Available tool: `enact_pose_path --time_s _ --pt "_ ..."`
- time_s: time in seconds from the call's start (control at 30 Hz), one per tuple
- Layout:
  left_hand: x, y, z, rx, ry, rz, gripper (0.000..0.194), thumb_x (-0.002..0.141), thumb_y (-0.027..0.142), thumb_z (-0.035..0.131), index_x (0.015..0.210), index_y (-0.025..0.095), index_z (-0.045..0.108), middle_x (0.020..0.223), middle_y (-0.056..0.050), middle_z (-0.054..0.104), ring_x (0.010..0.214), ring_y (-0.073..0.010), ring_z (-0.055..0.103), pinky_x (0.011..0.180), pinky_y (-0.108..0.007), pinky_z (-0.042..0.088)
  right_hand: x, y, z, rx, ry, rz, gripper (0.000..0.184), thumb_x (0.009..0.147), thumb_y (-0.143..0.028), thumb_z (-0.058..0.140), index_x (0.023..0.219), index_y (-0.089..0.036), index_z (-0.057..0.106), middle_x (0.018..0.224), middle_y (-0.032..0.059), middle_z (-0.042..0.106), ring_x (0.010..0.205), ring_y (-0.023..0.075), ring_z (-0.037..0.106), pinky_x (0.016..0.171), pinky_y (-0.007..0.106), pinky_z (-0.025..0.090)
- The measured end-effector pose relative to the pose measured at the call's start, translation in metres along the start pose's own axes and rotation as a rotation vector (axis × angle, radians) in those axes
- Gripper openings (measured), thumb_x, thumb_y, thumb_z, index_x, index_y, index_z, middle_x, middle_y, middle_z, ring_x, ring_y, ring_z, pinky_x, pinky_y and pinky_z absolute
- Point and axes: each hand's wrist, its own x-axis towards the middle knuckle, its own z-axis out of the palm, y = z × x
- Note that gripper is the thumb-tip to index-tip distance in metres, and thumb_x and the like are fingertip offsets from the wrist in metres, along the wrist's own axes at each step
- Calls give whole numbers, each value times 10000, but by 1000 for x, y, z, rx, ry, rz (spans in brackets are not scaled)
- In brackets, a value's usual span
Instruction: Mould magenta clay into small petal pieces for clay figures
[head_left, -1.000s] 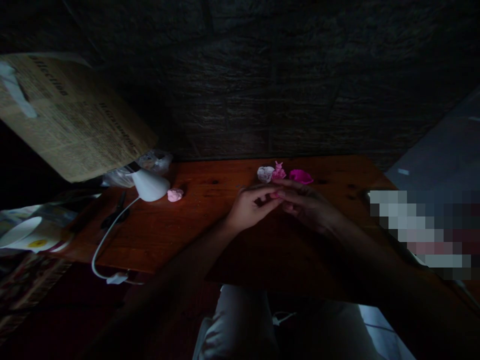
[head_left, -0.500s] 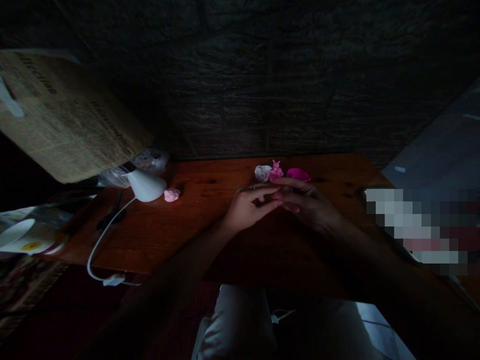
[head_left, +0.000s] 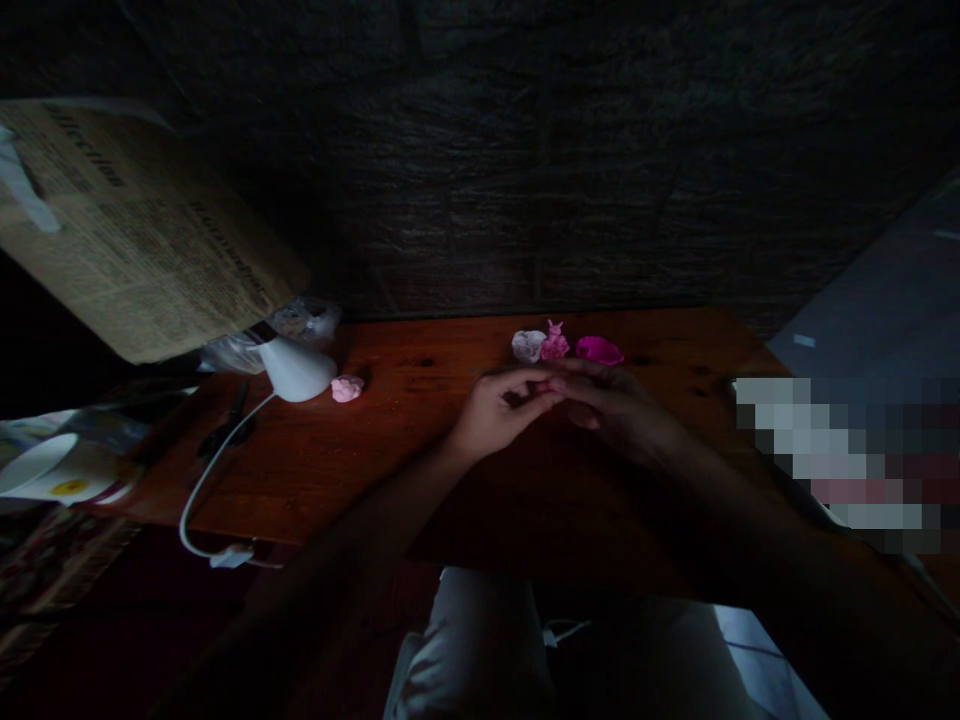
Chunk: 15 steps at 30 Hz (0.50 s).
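Observation:
My left hand (head_left: pixel 499 412) and my right hand (head_left: pixel 611 408) meet fingertip to fingertip over the middle of a reddish wooden table (head_left: pixel 390 450). Their fingers pinch a small pink piece (head_left: pixel 556 386) between them; most of it is hidden. Just beyond the hands, by the far edge, lie a whitish lump (head_left: pixel 529 346), a small pink figure with ears (head_left: pixel 556 343) and a flat magenta piece (head_left: pixel 598 351). A pale pink lump (head_left: pixel 347 388) lies apart at the left.
A white lamp head (head_left: pixel 297 369) with its white cable (head_left: pixel 202 490) lights the table's left part. Dark scissors (head_left: pixel 225 428), a plastic bag (head_left: pixel 300 322), a newspaper sheet (head_left: pixel 135 240) and a white cup (head_left: pixel 45 470) are at the left. A dark wall stands behind.
The hands stay together at the same spot; only the fingers shift slightly around the small pink piece. The view has drifted a little.

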Motion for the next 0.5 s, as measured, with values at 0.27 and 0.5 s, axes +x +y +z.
enact_pose_path --time_s 0.27,0.5 --pt "2 3 -1 -36 -5 -83 299 851 411 720 960 135 751 524 34 609 431 -51 475 433 -175 387 -2 -3 2 140 20 55 296 657 -314 885 904 -212 757 645 -50 597 470 32 342 419 206 248" --pt "2 2 -3 -60 -24 -148 276 845 409 726 859 134 737 485 40 581 392 -47 461 409 -177 367 -2 1 1 67 7 42 324 676 -332 867 961 -220 761 733 -19 670 472 32 390 422 205 251"
